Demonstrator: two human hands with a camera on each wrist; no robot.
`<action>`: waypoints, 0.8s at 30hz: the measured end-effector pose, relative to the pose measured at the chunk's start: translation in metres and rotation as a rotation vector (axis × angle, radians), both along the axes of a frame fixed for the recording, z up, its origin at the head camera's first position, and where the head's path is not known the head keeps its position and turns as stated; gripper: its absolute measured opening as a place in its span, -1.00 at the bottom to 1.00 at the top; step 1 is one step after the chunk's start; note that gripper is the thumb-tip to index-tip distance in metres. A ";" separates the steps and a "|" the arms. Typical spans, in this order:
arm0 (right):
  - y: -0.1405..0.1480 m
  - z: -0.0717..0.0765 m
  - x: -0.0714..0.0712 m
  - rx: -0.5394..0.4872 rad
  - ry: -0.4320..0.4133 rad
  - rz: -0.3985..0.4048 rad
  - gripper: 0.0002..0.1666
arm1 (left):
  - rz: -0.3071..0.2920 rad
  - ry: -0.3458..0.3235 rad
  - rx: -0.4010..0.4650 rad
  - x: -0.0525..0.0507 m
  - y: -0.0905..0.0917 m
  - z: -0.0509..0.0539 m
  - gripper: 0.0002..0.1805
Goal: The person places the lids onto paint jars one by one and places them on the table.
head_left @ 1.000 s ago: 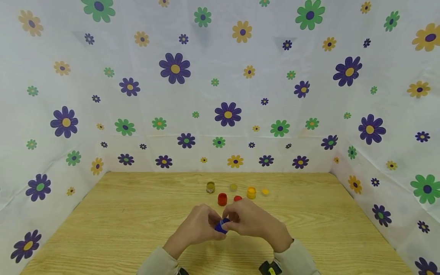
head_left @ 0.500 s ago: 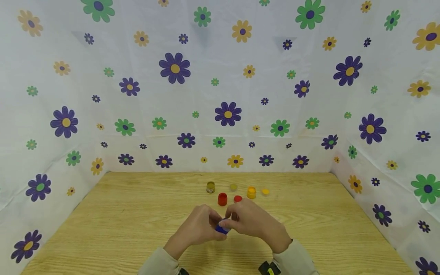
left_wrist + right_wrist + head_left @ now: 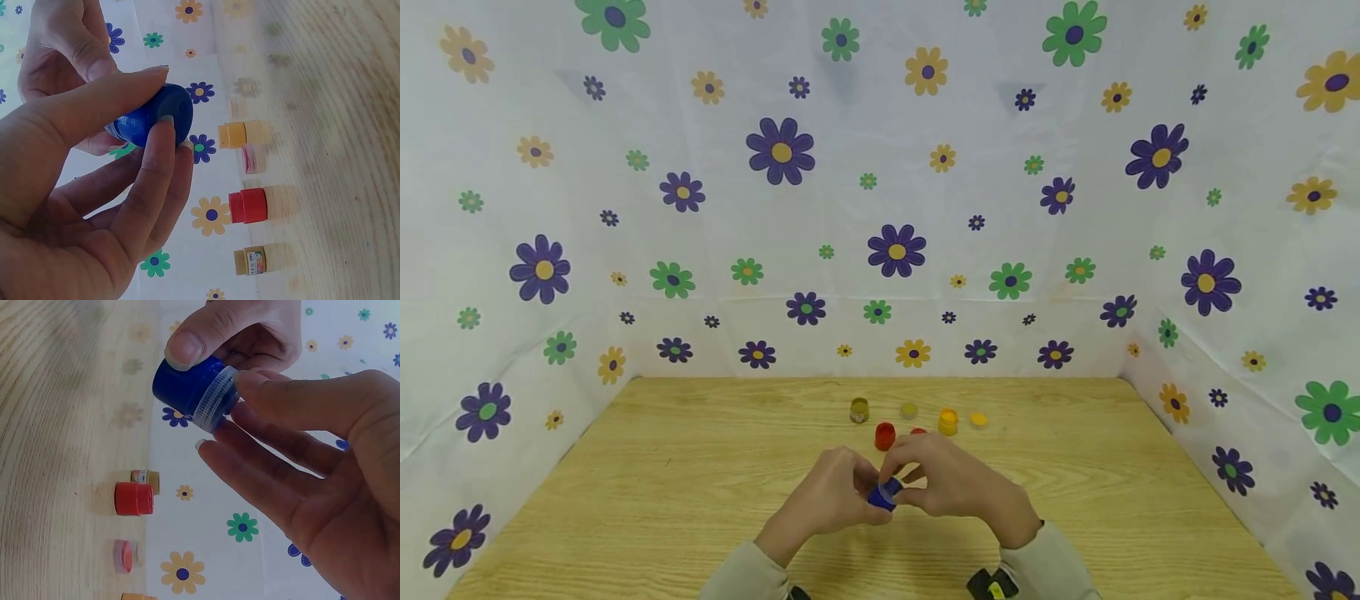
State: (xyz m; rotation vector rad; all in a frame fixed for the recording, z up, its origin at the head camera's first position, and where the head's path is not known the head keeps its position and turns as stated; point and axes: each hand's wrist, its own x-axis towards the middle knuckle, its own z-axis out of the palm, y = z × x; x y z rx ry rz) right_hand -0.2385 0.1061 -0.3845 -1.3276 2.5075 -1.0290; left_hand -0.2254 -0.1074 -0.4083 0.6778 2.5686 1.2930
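Observation:
A small blue paint jar [image 3: 883,497] with a ridged clear lid [image 3: 216,399] is held tilted above the table, between both hands. My left hand [image 3: 835,496] grips the jar's body, thumb on one side and fingers on the other, as the left wrist view shows at the blue jar base [image 3: 178,115]. At the lid end, my right hand [image 3: 955,479] has its thumb on the ridged rim and its fingers round the far side. How firmly those fingers touch the lid is partly hidden.
Beyond the hands on the wooden table [image 3: 700,467] stand a red jar [image 3: 885,437], a yellow jar [image 3: 948,422] and an olive jar [image 3: 860,410]. Near them lie a yellow lid [image 3: 978,420], an olive lid [image 3: 909,410] and a partly hidden red lid [image 3: 124,557]. Flowered cloth surrounds the table.
My right fingers have shifted round the lid and spread a little, showing more of the blue jar. My left hand keeps its grip in nearly the same place.

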 end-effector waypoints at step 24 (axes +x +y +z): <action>-0.005 -0.001 0.000 0.020 0.059 -0.014 -0.85 | -0.004 0.026 -0.006 0.001 -0.001 0.001 -0.75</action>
